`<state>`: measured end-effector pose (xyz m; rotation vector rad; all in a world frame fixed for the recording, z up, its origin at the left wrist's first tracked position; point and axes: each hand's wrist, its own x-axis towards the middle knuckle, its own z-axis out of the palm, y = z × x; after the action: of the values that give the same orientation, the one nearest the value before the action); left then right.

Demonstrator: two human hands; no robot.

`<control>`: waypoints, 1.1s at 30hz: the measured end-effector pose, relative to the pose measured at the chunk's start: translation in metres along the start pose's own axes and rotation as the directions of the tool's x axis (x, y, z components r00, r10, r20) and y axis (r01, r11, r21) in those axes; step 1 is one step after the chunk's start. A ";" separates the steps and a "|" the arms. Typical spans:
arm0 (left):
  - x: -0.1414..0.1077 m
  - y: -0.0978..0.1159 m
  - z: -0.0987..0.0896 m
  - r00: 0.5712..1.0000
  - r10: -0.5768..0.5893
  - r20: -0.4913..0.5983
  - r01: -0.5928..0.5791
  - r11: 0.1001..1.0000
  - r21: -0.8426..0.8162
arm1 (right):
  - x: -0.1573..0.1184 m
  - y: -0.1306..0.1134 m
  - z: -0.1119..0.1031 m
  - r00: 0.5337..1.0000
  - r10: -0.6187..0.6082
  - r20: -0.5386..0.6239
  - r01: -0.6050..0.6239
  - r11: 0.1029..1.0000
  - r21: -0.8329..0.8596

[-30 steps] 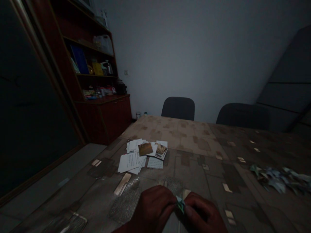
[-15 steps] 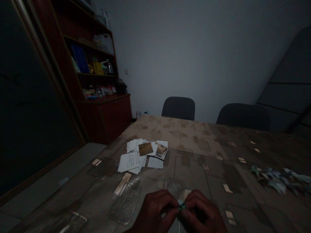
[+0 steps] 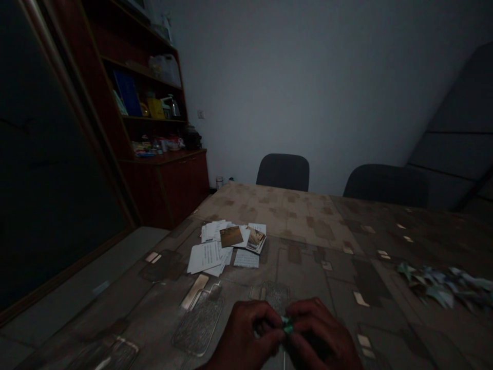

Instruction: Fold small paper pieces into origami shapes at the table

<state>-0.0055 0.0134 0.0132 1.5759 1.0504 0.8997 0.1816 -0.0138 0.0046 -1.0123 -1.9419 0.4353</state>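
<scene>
Between my two hands, low in the view over the near part of the table, is a small green and whitish piece (image 3: 287,325), possibly folded paper; it is too small and dark to make out fully. My left hand (image 3: 250,329) pinches its left side with thumb and forefinger. From the other side my right hand (image 3: 321,331) has its thumb and fingertips closed on it. Off to the right lies a heap of crumpled green and white paper-like pieces (image 3: 442,288). Cards and printed sheets (image 3: 208,257), two with brown pictures, are spread beyond my left hand.
A patterned brown cloth covers the table (image 3: 316,267). Two dark chairs (image 3: 283,171) stand at its far side against a pale wall. On the left are a reddish wooden cabinet (image 3: 181,180) with loaded shelves and a dark panel (image 3: 50,180).
The fingers of both hands have shifted slightly around the green piece, and more of it shows. My right forefinger has lifted a little. The cards and the heap are unmoved.
</scene>
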 end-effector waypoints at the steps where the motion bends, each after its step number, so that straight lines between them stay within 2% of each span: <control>1: 0.000 0.000 0.000 1.000 -0.004 0.010 0.004 1.000 -0.015 | 0.000 0.000 0.000 1.000 -0.017 0.007 0.017 1.000 0.012; 8: -0.001 -0.002 0.000 0.999 -0.017 0.032 0.018 0.999 -0.031 | 0.001 -0.002 -0.002 0.995 -0.093 0.031 0.091 0.994 0.059; 15: 0.000 0.000 0.002 0.996 -0.036 0.076 0.043 0.994 -0.101 | 0.003 -0.005 -0.003 0.990 -0.141 -0.008 0.141 0.988 0.061; 22: -0.001 0.002 0.001 0.997 0.008 0.077 0.001 0.993 -0.116 | 0.003 -0.007 -0.005 0.982 -0.185 -0.036 0.183 0.982 -0.042; 26: -0.001 0.001 0.001 0.999 -0.019 0.041 0.023 0.995 -0.094 | 0.003 -0.005 -0.008 0.966 -0.256 -0.030 0.252 0.962 -0.104; 29: -0.002 -0.001 0.001 1.000 0.021 0.021 -0.020 0.999 -0.050 | 0.003 -0.005 -0.011 0.950 -0.311 -0.010 0.306 0.939 -0.158; 33: -0.002 -0.002 -0.001 0.995 0.088 0.049 -0.086 0.996 -0.031 | 0.002 -0.009 -0.010 0.950 -0.311 0.019 0.310 0.937 -0.158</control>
<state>-0.0075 0.0117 0.0111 1.6225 0.9354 0.9248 0.1854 -0.0184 0.0167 -0.7812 -2.1116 0.0987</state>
